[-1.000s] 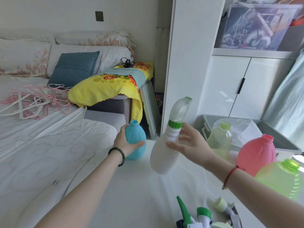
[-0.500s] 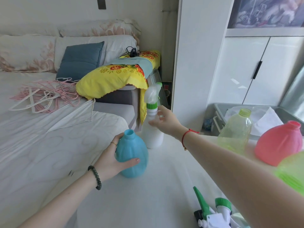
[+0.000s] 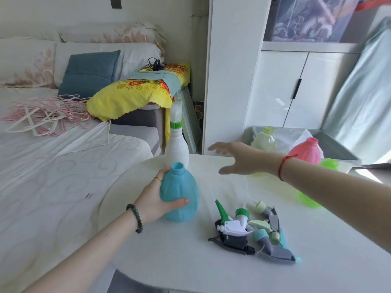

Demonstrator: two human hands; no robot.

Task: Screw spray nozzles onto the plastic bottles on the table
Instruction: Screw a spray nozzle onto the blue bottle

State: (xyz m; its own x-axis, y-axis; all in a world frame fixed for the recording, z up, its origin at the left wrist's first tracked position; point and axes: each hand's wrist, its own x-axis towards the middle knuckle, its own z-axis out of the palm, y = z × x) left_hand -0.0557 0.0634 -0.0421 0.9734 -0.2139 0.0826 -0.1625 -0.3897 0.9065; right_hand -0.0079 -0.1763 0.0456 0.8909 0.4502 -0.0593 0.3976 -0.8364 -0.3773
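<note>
My left hand grips a blue plastic bottle with an open neck, standing upright on the white table. Behind it, at the table's far edge, stands a white bottle fitted with a pale spray nozzle and green collar. My right hand hovers open above the table, to the right of the white bottle and apart from it. A pile of loose spray nozzles lies on the table near the blue bottle's right side.
A pink bottle, a pale yellow bottle and a green bottle stand at the table's right, partly hidden by my right arm. A grey bin sits behind them. A bed lies to the left, white cupboards beyond.
My right hand set the white bottle with its nozzle down at the table's far edge, let go and moved right. My left hand pulled the blue bottle closer.
</note>
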